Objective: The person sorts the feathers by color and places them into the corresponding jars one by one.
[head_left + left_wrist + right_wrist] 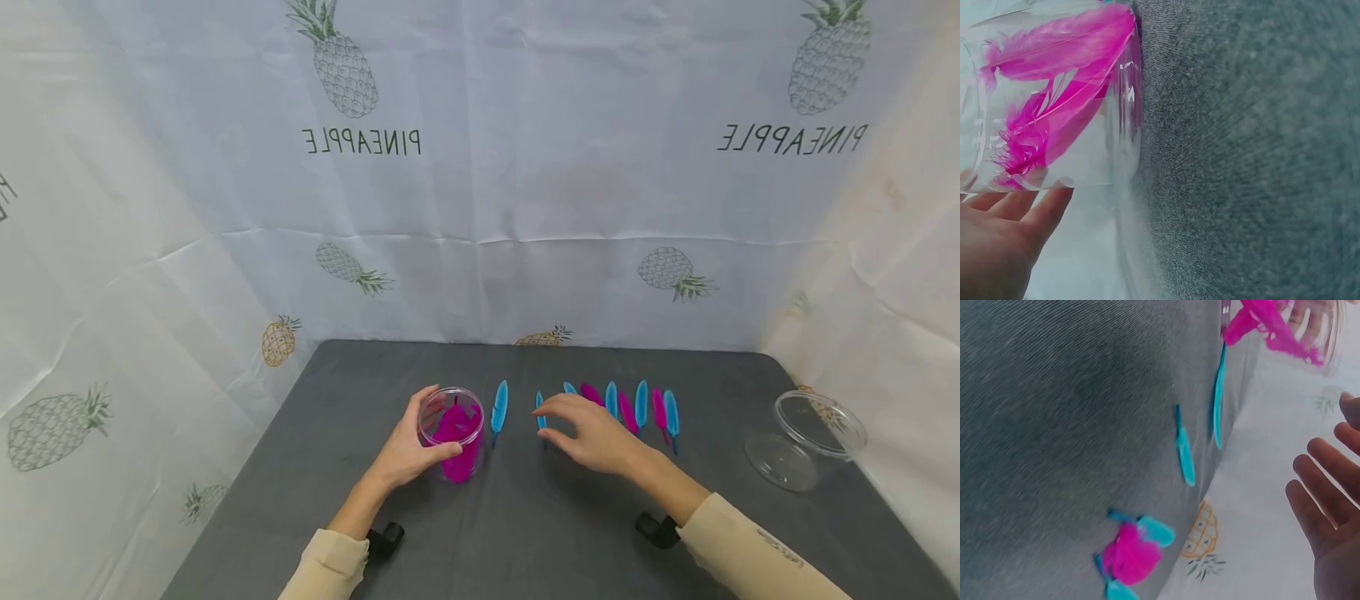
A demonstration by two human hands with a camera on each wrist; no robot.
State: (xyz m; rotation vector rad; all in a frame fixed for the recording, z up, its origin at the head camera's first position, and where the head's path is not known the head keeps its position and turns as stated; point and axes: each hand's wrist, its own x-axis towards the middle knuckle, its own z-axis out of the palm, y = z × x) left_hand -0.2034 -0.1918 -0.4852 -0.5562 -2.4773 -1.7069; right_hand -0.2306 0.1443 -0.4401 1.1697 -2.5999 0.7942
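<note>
My left hand (408, 450) grips a clear plastic jar (1127, 125), thumb at the front and fingers around its far side. Bright pink feathers (1079, 106) lie inside the jar, pressed along its wall and bottom. Just right of the jar, a blue feather (500, 406) lies alone on the dark table. My right hand (588, 429) hovers above the table with thumb and fingers apart, holding nothing. Close to its fingertips is another blue feather (540, 408). Beyond that hand runs a row of blue and pink feathers, among them a pink feather (659, 410) and a blue feather (671, 412).
Towards the right edge of the table (480, 542) stands a second clear jar (782, 463) with nothing seen in it. White cloth (480, 183) printed with pineapples hangs behind the table and along both sides. A black strap (657, 530) is on my right wrist.
</note>
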